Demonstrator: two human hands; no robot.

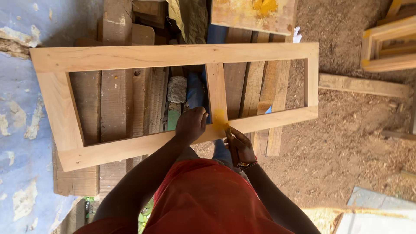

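Observation:
A pale wooden frame (130,56) with one cross bar (216,86) lies flat on stacked planks. Yellow paste (219,119) is smeared where the cross bar meets the near rail. My left hand (190,124) grips the near rail just left of that joint. Right of the joint, my right hand (241,146) holds a small flat tool (228,132) whose tip touches the yellow patch. A band sits on my right wrist.
Rough planks (115,108) and a grey stone block (177,89) lie under the frame. A board (253,15) smeared with yellow paste rests at the top. More frames (390,47) stand at the upper right on sawdust-covered ground. A blue peeling wall (17,130) is at the left.

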